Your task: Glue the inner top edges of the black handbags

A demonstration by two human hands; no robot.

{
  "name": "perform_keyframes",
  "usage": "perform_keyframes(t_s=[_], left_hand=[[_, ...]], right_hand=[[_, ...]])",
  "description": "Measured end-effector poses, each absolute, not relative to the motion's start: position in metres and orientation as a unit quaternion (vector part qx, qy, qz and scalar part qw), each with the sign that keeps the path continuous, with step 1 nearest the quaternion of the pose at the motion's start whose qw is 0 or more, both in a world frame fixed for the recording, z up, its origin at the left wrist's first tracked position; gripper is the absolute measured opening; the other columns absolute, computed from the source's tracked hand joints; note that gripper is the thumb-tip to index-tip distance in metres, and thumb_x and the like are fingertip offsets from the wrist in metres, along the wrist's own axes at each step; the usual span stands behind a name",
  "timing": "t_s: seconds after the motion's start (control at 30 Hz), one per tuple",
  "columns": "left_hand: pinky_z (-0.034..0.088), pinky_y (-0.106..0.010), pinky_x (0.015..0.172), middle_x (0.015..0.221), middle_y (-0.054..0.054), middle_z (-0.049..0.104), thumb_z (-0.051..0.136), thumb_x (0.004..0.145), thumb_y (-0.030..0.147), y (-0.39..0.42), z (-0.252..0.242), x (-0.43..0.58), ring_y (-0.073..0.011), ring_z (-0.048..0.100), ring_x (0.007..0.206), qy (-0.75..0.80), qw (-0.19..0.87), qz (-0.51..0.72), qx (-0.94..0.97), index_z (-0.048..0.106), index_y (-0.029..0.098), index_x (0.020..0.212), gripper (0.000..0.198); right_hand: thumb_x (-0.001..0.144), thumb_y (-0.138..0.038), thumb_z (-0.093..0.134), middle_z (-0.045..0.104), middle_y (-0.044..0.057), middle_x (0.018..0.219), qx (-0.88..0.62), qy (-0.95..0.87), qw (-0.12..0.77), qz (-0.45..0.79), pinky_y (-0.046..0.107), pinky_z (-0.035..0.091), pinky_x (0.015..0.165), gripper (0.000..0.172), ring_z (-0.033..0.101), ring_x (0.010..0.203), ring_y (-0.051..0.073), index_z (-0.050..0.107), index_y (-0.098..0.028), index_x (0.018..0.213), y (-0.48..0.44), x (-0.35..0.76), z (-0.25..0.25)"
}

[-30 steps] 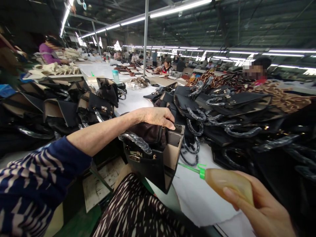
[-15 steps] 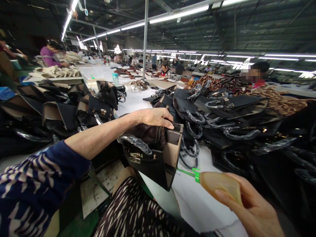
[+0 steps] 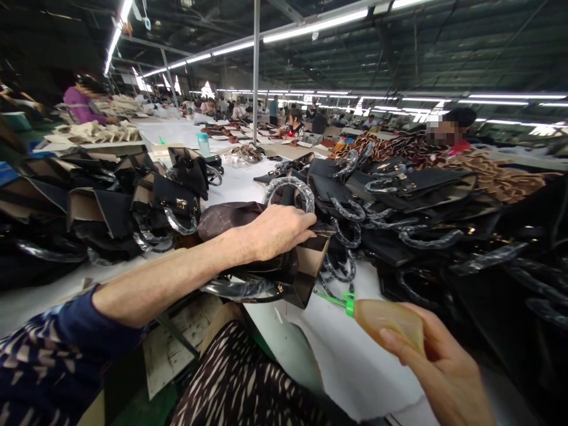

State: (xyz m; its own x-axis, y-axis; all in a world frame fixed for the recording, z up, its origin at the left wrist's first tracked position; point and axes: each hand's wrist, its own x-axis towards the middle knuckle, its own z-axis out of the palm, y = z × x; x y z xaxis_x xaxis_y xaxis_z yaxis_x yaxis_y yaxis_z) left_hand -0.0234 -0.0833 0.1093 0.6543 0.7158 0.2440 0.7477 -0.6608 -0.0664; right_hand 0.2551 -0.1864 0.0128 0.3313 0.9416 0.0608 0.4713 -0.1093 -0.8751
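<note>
A black handbag (image 3: 306,281) lies tilted in front of me, its beige-lined open end facing right. Clear plastic film wraps its handles, and a dark lining (image 3: 231,218) bulges out on the left. My left hand (image 3: 284,232) is closed over the bag's upper edge, fingers bent around it. In my right hand (image 3: 448,361) is a squeeze bottle (image 3: 388,322) of amber liquid with a green cap and a long thin green nozzle. The nozzle's tip is close to the lower right edge of the bag; whether it touches cannot be made out.
Black handbags with wrapped handles crowd the left (image 3: 97,210) and are piled on the right (image 3: 421,195). White paper (image 3: 350,355) covers the table under the bag. A teal-lidded jar (image 3: 203,145) stands farther back. Brown cut pieces (image 3: 501,174) are heaped at right, near a co-worker (image 3: 457,130).
The handbag has tipped, so its front clasp is no longer seen and its far handle shows. My left hand has shifted along the edge. The bottle has moved slightly left and up.
</note>
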Motion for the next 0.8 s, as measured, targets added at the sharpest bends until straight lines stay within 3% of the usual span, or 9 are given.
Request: perform_keyframes(t_s=[0.17, 0.37, 0.8], left_hand=[[0.047, -0.030, 0.074, 0.092, -0.008, 0.065, 0.047, 0.098, 0.032, -0.096, 0.106, -0.021, -0.0220, 0.062, 0.086, -0.397, 0.091, -0.077, -0.910, 0.056, 0.014, 0.094, 0.020], [0.047, -0.031, 0.078, 0.095, -0.008, 0.064, 0.046, 0.099, 0.030, -0.113, 0.105, -0.025, -0.0208, 0.059, 0.087, -0.387, 0.074, -0.067, -0.917, 0.053, 0.015, 0.092, 0.019], [0.044, -0.030, 0.074, 0.091, -0.007, 0.063, 0.046, 0.099, 0.031, -0.134, 0.086, -0.037, -0.0191, 0.054, 0.081, -0.371, 0.036, -0.126, -0.919, 0.052, 0.016, 0.089, 0.018]], right_hand=[[0.049, -0.068, 0.076, 0.073, 0.005, 0.092, -0.707, -0.471, 0.419, 0.321, 0.038, 0.055, 0.068, 0.075, 0.066, 0.085, 0.032, 0.063, -0.023, 0.107, -0.180, 0.254, 0.008], [0.059, -0.066, 0.076, 0.070, 0.003, 0.104, -0.684, -0.511, 0.432, 0.290, 0.040, 0.049, 0.081, 0.068, 0.064, 0.094, 0.031, 0.062, -0.027, 0.113, -0.173, 0.261, -0.009], [0.062, -0.064, 0.076, 0.070, 0.003, 0.094, -0.691, -0.505, 0.425, 0.295, 0.037, 0.050, 0.073, 0.068, 0.064, 0.086, 0.030, 0.062, -0.022, 0.114, -0.166, 0.262, -0.030]])
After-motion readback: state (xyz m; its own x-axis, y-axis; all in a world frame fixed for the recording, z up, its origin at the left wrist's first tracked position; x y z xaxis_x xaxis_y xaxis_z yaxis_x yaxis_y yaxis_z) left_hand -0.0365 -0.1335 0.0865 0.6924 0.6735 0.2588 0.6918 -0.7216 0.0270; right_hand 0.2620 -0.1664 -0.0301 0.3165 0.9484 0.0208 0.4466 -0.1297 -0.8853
